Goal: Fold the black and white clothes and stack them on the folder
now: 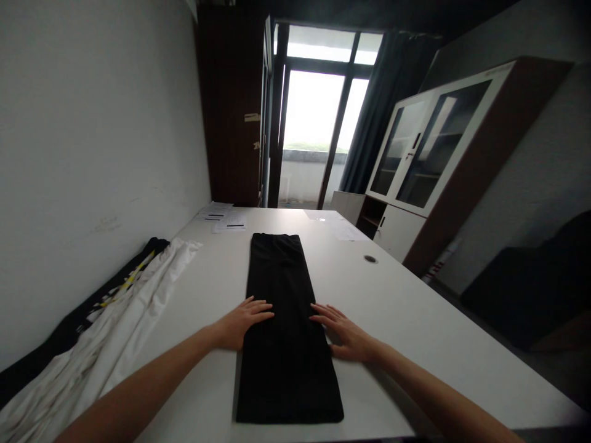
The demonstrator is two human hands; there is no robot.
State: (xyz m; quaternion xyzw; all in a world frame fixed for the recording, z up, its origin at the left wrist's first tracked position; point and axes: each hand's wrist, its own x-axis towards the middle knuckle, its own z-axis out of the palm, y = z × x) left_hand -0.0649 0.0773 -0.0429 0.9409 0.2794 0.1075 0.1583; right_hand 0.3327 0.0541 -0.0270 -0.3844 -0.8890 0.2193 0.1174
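A black garment, folded into a long narrow strip, lies flat on the white table. It looks like a pair of trousers, with a gathered band at its far end. My left hand rests on its left edge, fingers stretched out over the cloth. On the opposite edge, my right hand touches the fabric with its fingertips, fingers apart. Neither hand grips the cloth.
Along the left wall lie a white cloth and a dark cloth with a yellow strip. Papers sit at the far left, more sheets at the far right. A cable hole is in the tabletop. A cabinet stands beyond.
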